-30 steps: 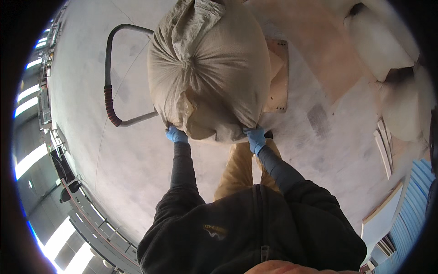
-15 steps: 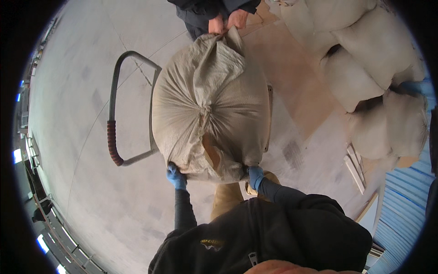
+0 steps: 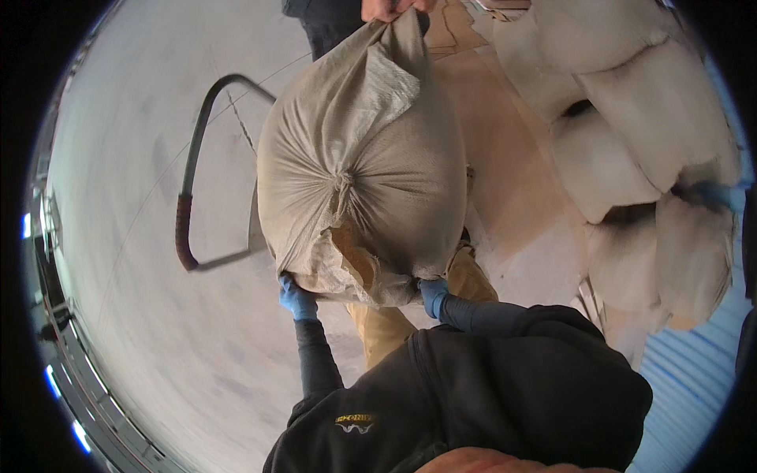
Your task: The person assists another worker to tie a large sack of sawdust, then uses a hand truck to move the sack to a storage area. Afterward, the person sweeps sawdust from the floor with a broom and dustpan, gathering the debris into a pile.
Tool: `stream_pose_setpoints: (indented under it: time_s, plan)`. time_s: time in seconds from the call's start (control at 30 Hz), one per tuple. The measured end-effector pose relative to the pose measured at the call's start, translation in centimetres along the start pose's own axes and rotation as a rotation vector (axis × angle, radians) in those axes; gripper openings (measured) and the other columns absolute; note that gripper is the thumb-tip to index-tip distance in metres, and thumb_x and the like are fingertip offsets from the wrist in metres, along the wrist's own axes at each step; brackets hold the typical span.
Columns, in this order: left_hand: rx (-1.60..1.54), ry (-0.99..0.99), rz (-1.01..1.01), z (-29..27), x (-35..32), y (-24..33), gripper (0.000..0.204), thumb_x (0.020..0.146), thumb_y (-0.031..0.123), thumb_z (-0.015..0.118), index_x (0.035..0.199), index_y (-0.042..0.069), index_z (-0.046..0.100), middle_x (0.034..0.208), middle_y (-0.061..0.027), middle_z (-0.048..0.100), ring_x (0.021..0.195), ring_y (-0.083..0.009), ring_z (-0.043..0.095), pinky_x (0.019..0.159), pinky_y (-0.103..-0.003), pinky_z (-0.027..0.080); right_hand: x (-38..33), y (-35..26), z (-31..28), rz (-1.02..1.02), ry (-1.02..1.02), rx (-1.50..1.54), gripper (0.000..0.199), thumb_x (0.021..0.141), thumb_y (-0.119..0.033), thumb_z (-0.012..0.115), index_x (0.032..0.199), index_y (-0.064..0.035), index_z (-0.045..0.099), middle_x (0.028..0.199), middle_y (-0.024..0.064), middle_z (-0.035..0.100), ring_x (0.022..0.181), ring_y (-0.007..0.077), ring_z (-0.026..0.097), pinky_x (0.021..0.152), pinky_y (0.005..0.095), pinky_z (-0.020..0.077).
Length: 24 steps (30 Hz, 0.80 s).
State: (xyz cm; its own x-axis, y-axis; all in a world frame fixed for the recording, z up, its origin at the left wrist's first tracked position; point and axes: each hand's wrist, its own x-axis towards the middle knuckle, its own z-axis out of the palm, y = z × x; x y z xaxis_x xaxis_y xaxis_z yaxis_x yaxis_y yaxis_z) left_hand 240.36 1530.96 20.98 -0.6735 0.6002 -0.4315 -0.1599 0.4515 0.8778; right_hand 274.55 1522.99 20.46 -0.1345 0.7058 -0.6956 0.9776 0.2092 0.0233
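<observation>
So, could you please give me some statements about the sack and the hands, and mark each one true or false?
1. Both hands, left hand and right hand, wear blue gloves. True.
2. The sack lies flat on the floor. False: it is held up at both ends.
3. Another person's hands grip the sack's far end. True.
4. The stacked sacks are on the person's left. False: they are on the right.

One tied sack point(image 3: 371, 181) hangs between two blue-gloved hands near and one bare hand point(image 3: 386, 9) far. Several stacked sacks point(image 3: 631, 134) lie right; one cart handle point(image 3: 193, 181) stands left.
</observation>
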Motion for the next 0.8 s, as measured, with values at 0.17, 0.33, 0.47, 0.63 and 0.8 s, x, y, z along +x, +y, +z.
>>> stream_pose_setpoints:
  time_s: [0.17, 0.33, 0.47, 0.63, 0.8]
  plan:
    - [0.023, 0.036, 0.061, 3.6, 1.7, 0.7, 0.030, 0.098, 0.027, 0.061, 0.093, -0.001, 0.070, 0.090, -0.0004, 0.065, 0.082, -0.0132, 0.057, 0.078, -0.032, 0.050, 3.6, 0.8, 3.3, 0.171, -0.011, 0.298, 0.025, 0.100, -0.020, 0.046, 0.113, -0.0085, 0.065, 0.110, 0.0073, 0.067, 0.100, 0.0241, 0.065, 0.081, 0.0366, 0.0528]
    - [-0.038, -0.116, 0.113, 6.4, 6.2, 2.7, 0.036, 0.093, 0.035, 0.069, 0.080, 0.003, 0.063, 0.073, 0.0033, 0.055, 0.065, -0.0106, 0.043, 0.059, -0.029, 0.039, 5.9, 0.7, -1.1, 0.778, 0.155, 1.893, 0.031, 0.098, -0.026, 0.050, 0.118, -0.0058, 0.063, 0.115, 0.0084, 0.066, 0.098, 0.0243, 0.062, 0.084, 0.0376, 0.0511]
    - [-0.204, -0.270, 0.049, 4.7, 6.2, 2.8, 0.032, 0.095, 0.034, 0.067, 0.081, 0.006, 0.063, 0.077, 0.0042, 0.055, 0.069, -0.0103, 0.045, 0.062, -0.029, 0.040, 3.8, -0.5, -2.9, 0.807, 0.226, 1.989, 0.029, 0.091, -0.026, 0.055, 0.113, -0.0081, 0.063, 0.109, 0.0095, 0.066, 0.099, 0.0234, 0.062, 0.083, 0.0379, 0.0505]
    - [-0.142, -0.251, -0.011, 3.3, 3.9, 3.1, 0.035, 0.095, 0.035, 0.068, 0.100, 0.000, 0.069, 0.096, -0.0026, 0.067, 0.082, -0.0142, 0.059, 0.074, -0.031, 0.050, 2.2, 1.4, 0.7, 0.309, 0.080, 0.660, 0.027, 0.096, -0.025, 0.050, 0.111, -0.0080, 0.064, 0.111, 0.0138, 0.067, 0.105, 0.0285, 0.063, 0.087, 0.0393, 0.0510]
    - [-0.108, -0.030, -0.185, 7.6, 1.3, 4.7, 0.044, 0.095, 0.043, 0.066, 0.093, -0.001, 0.070, 0.090, -0.0054, 0.068, 0.079, -0.0155, 0.060, 0.073, -0.034, 0.051, 5.6, 4.7, 4.7, 0.057, 0.158, 0.331, 0.029, 0.101, -0.025, 0.045, 0.113, -0.0099, 0.065, 0.116, 0.0139, 0.068, 0.111, 0.0323, 0.063, 0.091, 0.0400, 0.0510]
